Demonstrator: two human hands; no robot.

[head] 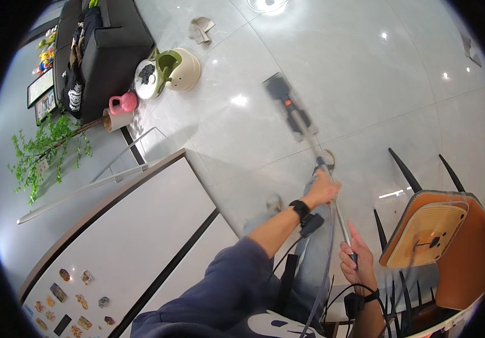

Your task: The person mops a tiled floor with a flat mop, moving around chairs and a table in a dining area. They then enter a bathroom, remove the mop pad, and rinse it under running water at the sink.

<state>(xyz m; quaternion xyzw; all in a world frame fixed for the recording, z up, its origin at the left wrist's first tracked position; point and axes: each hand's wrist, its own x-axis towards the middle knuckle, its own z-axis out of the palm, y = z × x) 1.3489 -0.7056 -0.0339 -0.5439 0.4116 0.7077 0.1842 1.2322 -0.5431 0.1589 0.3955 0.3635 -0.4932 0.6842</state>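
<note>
My left hand (321, 189) grips the metal pole (340, 213) of a flat floor mop around its middle, close to a dark collar on it. Lower down, the pole's dark end rests in the curled fingers of my right hand (357, 254). The rectangular mop head (289, 105), grey and black with a small orange part, lies out ahead on the grey tiled floor (365, 101). It looks blurred. Both wrists wear dark bands with small black devices and cables. My feet stand below the pole, partly hidden by my arms.
On the right stands a brown chair (470, 245) with black legs and a bear-faced cushion (430, 236). A white refrigerator (149, 211) with magnets is at left. Beyond it are a potted plant (48, 148), pink kettlebell (124, 103), child's potty (185, 69), dark sofa (118, 55) and cloth (201, 29).
</note>
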